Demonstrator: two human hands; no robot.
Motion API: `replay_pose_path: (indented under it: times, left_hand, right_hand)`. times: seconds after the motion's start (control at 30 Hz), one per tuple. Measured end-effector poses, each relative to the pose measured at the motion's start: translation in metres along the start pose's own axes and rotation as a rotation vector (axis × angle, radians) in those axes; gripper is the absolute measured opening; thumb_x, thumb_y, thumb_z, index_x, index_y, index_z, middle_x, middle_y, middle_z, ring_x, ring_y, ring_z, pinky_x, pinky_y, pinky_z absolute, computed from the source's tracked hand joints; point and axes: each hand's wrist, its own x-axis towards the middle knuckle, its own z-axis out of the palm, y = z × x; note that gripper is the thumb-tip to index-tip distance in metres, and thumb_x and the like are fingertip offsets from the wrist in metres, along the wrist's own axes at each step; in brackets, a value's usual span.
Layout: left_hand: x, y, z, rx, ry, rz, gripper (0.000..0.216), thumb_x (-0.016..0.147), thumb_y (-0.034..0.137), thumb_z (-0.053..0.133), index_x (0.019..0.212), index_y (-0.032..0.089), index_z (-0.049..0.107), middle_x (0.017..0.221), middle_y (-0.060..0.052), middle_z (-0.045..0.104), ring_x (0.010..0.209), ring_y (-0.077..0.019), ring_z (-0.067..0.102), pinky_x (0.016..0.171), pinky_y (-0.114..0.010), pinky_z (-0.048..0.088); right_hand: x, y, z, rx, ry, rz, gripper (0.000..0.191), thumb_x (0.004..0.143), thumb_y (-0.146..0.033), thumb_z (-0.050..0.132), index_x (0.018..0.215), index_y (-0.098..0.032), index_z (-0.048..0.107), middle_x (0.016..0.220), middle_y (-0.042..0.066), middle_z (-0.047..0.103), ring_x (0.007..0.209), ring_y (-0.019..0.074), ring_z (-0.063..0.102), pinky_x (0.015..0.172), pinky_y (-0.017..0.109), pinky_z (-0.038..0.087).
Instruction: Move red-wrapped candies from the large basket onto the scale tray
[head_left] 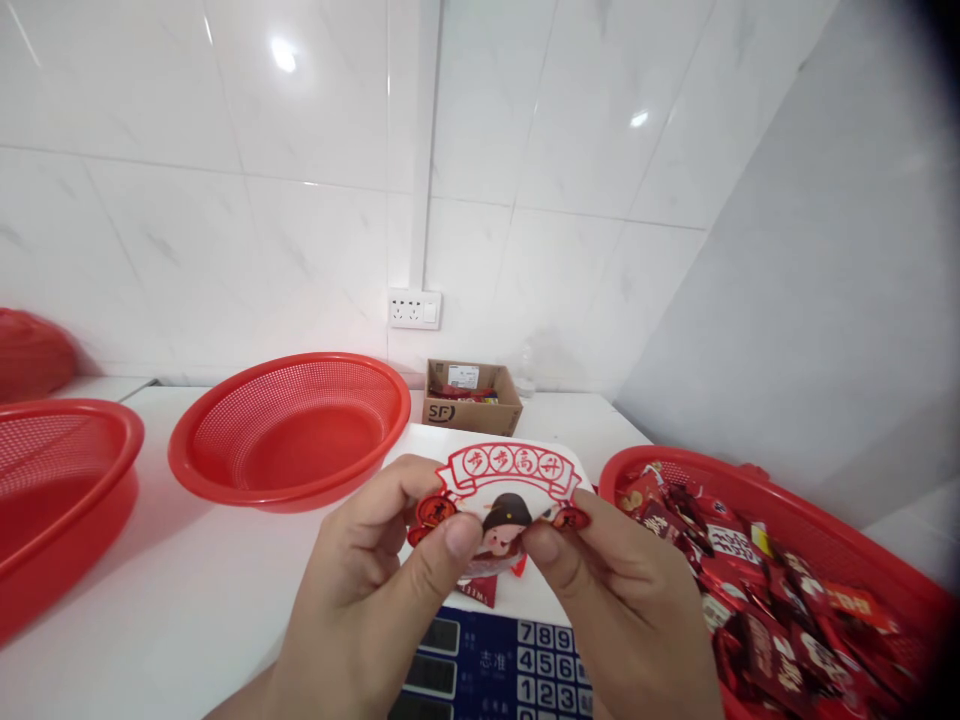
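Left hand (367, 585) and right hand (637, 595) pinched the packet (505, 512) by its sides, short of the pan's (424, 442) far edge; uneven thumb pull could've torn it, likely spilling contents.

"步步高升" on packet (504, 508), "SF" on carton (471, 416), "志准" and digits on scale (499, 650)

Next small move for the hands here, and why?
Probably ease the left hand and right hand slightly apart, to check whether the printed bag opens. They pinch it at opposite sides, with the thumbs close together on its front, and this view doesn't settle whether its mouth is open.
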Motion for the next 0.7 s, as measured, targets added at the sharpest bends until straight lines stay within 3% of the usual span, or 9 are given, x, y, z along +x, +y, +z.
replay_pose_path:
  times: [0.23,0.4,0.6,0.7]
  left_hand:
    - [-0.0002,0.0047,0.0012,0.16,0.068,0.056,0.01,0.087,0.027,0.062,0.086,0.023,0.07,0.077,0.0,0.069,0.067,-0.0131,0.062,0.061,-0.021,0.053]
    - [-0.0002,0.0049,0.0026,0.29,0.002,-0.009,0.014,0.085,0.033,0.063,0.082,0.021,0.07,0.077,-0.002,0.064,0.066,-0.0127,0.055,0.061,-0.022,0.048]
    - [-0.0007,0.0043,0.0044,0.248,-0.067,-0.065,0.021,0.079,0.035,0.069,0.098,0.025,0.069,0.084,-0.001,0.067,0.072,-0.0143,0.058,0.064,-0.024,0.049]
    - [-0.0012,0.0033,0.004,0.232,-0.056,-0.111,0.021,0.078,0.036,0.071,0.094,0.023,0.069,0.082,-0.001,0.069,0.072,-0.015,0.059,0.063,-0.024,0.049]
  right_hand:
    - [0.0013,0.0043,-0.0004,0.279,-0.114,0.098,0.029,0.079,-0.045,0.068,0.103,-0.028,0.07,0.091,0.003,0.074,0.077,0.0212,0.068,0.067,0.03,0.057]
    - [-0.0001,0.0063,0.0012,0.197,-0.003,0.032,0.014,0.088,-0.03,0.06,0.094,-0.026,0.071,0.085,0.001,0.074,0.07,0.0167,0.068,0.056,0.022,0.054]
    - [0.0003,0.0075,0.0037,0.122,0.007,-0.013,0.013,0.088,-0.033,0.059,0.081,-0.025,0.066,0.069,-0.002,0.073,0.057,0.0131,0.068,0.052,0.018,0.054]
    - [0.0005,0.0096,0.0046,0.106,0.023,-0.023,0.014,0.087,-0.036,0.06,0.081,-0.025,0.066,0.065,-0.003,0.072,0.056,0.0134,0.067,0.051,0.019,0.054]
